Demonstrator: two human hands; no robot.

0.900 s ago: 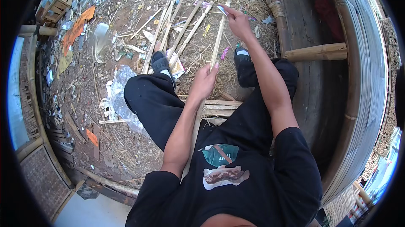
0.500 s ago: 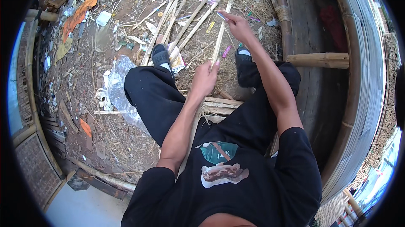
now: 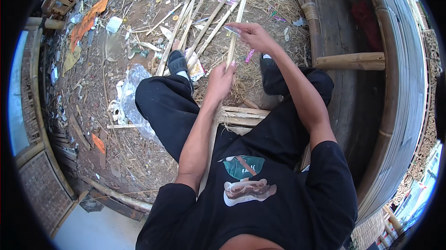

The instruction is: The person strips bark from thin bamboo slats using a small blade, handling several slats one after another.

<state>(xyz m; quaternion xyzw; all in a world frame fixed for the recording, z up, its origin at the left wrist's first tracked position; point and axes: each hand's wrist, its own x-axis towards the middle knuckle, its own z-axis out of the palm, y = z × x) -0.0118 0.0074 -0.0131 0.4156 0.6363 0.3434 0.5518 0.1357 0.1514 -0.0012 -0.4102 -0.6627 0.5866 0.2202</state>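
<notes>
My left hand (image 3: 220,81) is closed around a long pale bamboo strip (image 3: 241,8), which runs away from me between my feet. Its near part passes back under my left forearm beside my body. Farther along the strip, my right hand (image 3: 256,38) grips a small knife (image 3: 233,30), the index finger stretched along it. The shiny blade lies across the strip or just over it; I cannot tell whether it touches. The knife's handle is hidden in my palm.
Several more bamboo strips (image 3: 213,27) lie on the littered ground by my left shoe (image 3: 178,62). Clear plastic sheeting (image 3: 134,85) is left of my knee. To the right stand a bamboo post (image 3: 385,55) and a crosspiece (image 3: 350,61). Split wood (image 3: 244,116) lies between my legs.
Both hands have shifted left, the left one also slightly nearer me. The strip's far end has swung left, and the knife has moved left and nearer with my right hand.
</notes>
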